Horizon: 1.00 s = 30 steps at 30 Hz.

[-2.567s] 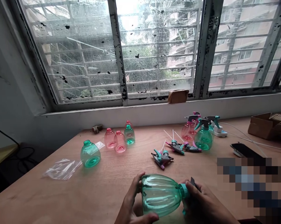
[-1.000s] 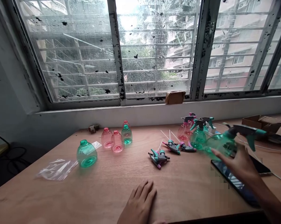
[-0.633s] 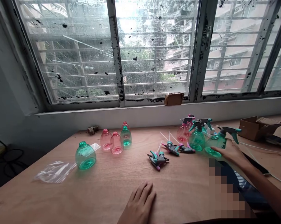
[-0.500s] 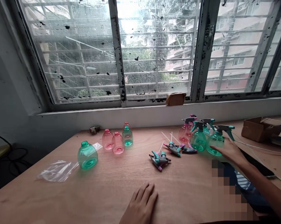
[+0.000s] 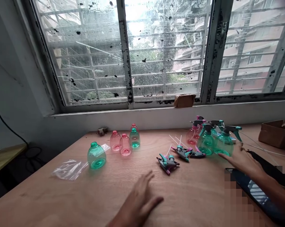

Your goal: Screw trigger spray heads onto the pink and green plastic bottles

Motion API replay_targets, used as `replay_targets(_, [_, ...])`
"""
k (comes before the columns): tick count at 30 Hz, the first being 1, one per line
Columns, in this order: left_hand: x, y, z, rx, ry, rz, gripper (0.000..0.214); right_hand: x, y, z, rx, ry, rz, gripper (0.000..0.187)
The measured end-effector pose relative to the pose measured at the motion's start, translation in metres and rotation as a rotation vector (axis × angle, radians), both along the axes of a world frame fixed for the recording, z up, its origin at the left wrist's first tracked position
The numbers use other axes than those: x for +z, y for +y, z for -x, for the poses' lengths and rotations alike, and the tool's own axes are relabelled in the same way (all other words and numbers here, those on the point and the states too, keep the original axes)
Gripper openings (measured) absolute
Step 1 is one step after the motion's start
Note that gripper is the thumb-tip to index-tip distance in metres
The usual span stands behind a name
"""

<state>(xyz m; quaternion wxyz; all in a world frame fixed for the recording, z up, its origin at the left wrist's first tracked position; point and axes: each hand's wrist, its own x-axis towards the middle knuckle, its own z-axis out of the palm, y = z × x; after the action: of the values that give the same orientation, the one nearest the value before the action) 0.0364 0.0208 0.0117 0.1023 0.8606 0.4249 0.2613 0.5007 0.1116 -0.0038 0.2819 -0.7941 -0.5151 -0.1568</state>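
My right hand lies open on the table, fingers stretched toward a green spray bottle with a teal and black trigger head, just apart from it or barely touching. That bottle stands upright beside another green one and a pink one. My left hand is open, fingers spread, raised a little over the table and reaching forward toward loose trigger heads. A headless green bottle stands at the left, with two pink bottles and a small green one behind it.
More trigger heads with white dip tubes lie near the standing bottles. A clear plastic bag lies at the left. A dark phone lies under my right forearm. A cardboard box and a white cable sit at the right.
My right hand set the assembled green bottle upright beside the others and let go of it. My left hand left the bottle, rested flat, and now lifts and reaches forward.
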Motion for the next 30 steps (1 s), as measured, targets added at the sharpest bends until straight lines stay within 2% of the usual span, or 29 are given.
replay_targets(2, [0.023, 0.024, 0.011, 0.156, -0.07, -0.147, 0.055, -0.001, -0.02, 0.019, 0.061, -0.004, 0.052, 0.091])
replay_targets(5, [0.056, 0.079, 0.029, 0.332, -0.133, -0.264, 0.057, -0.002, -0.052, 0.065, 0.14, -0.017, 0.1, 0.079])
replay_targets(7, [0.067, 0.117, 0.041, 0.412, -0.151, -0.321, 0.056, -0.002, -0.069, 0.103, 0.314, 0.044, 0.072, 0.068])
replay_targets(8, [0.07, 0.133, 0.048, 0.434, -0.149, -0.328, 0.051, -0.003, -0.075, 0.121, 0.415, 0.058, 0.057, 0.066])
replay_targets(10, [0.068, 0.157, 0.058, 0.438, -0.127, -0.298, 0.04, -0.004, -0.079, 0.149, 0.51, 0.073, 0.069, 0.061])
replay_targets(12, [0.063, 0.168, 0.065, 0.442, -0.113, -0.244, 0.034, -0.006, -0.073, 0.162, 0.595, 0.011, 0.1, 0.057])
replay_targets(14, [0.058, 0.17, 0.068, 0.44, -0.106, -0.199, 0.033, -0.009, -0.058, 0.162, 0.59, -0.086, 0.161, 0.056])
replay_targets(18, [0.058, 0.15, 0.066, 0.371, -0.09, -0.144, 0.034, -0.014, -0.021, 0.144, 0.523, -0.161, 0.239, 0.055])
replay_targets(20, [0.058, 0.124, 0.062, 0.329, -0.077, -0.124, 0.04, -0.015, -0.006, 0.137, 0.51, -0.168, 0.254, 0.054])
replay_targets(22, [0.052, 0.087, 0.056, 0.297, -0.068, -0.109, 0.055, -0.014, 0.006, 0.133, 0.49, -0.176, 0.259, 0.054])
replay_targets(25, [0.026, 0.024, 0.044, 0.259, -0.058, -0.099, 0.063, -0.013, 0.017, 0.128, 0.441, -0.194, 0.262, 0.048])
replay_targets(27, [0.002, -0.009, 0.035, 0.307, -0.16, -0.079, 0.079, -0.011, 0.021, 0.126, 0.423, -0.221, 0.268, 0.04])
replay_targets(30, [-0.032, -0.028, 0.021, 0.302, -0.29, -0.088, 0.097, -0.007, 0.021, 0.123, 0.397, -0.276, 0.274, 0.029])
